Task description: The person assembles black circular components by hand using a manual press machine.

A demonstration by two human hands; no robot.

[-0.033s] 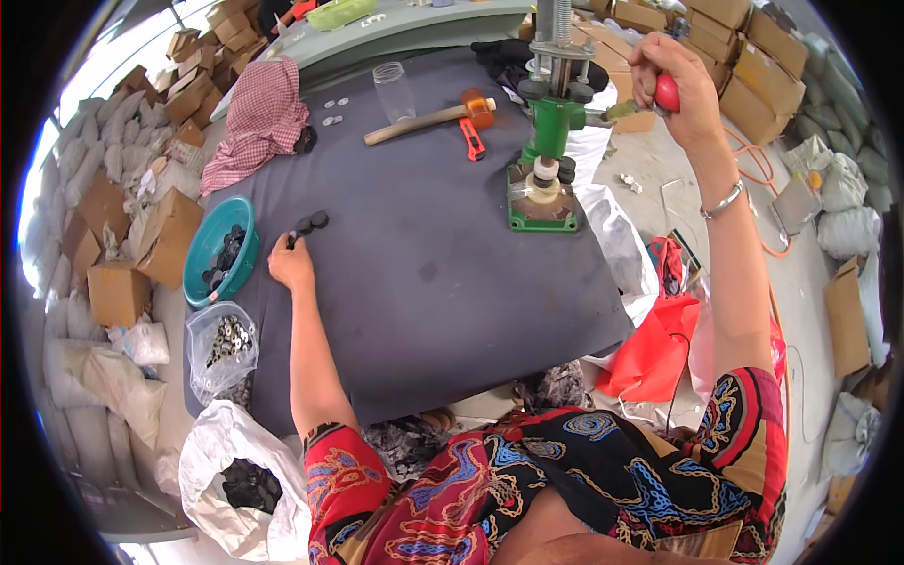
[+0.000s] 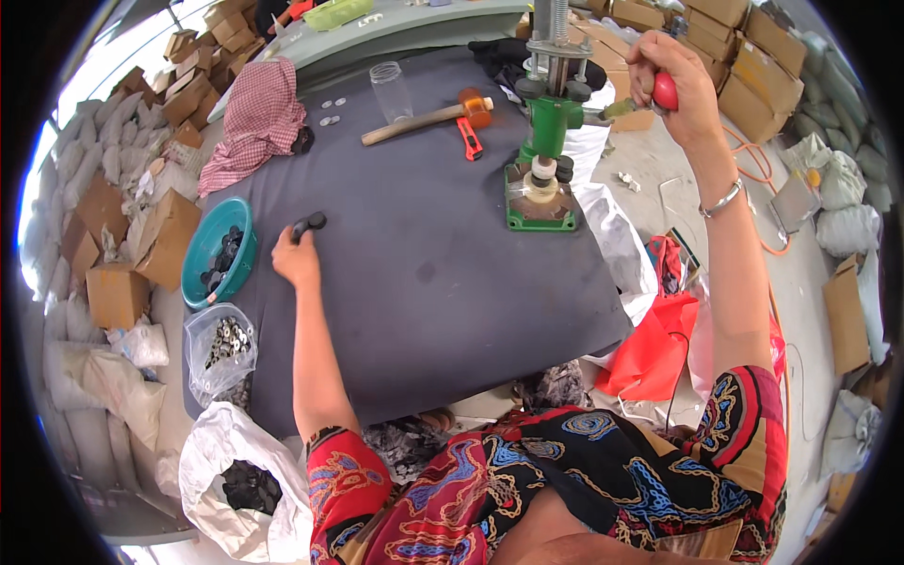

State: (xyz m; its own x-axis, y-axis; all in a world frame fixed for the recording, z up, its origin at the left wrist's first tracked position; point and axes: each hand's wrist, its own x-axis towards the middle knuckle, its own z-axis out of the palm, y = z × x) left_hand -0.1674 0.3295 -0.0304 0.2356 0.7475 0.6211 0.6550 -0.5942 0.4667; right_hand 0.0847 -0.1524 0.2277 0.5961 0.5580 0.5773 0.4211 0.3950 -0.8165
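My left hand is at the left of the dark table, its fingertips closed on small black round discs bunched together. How many are in the pinch is hidden. Raised at the upper right, my right hand is wrapped round the lever of a green hand press, its red ball knob showing beside the palm. On the press base, a white and cream round die stands under the ram, with black pieces next to it.
A teal basin of black discs and a clear bag of metal rings flank the left edge. Farther back lie a mallet, a red cutter knife, a clear jar and a checked cloth. A white sack stands lower left.
My left hand has shifted slightly right and away from me, and the black discs that were in a spaced row are now closer together. The right hand stays on the lever.
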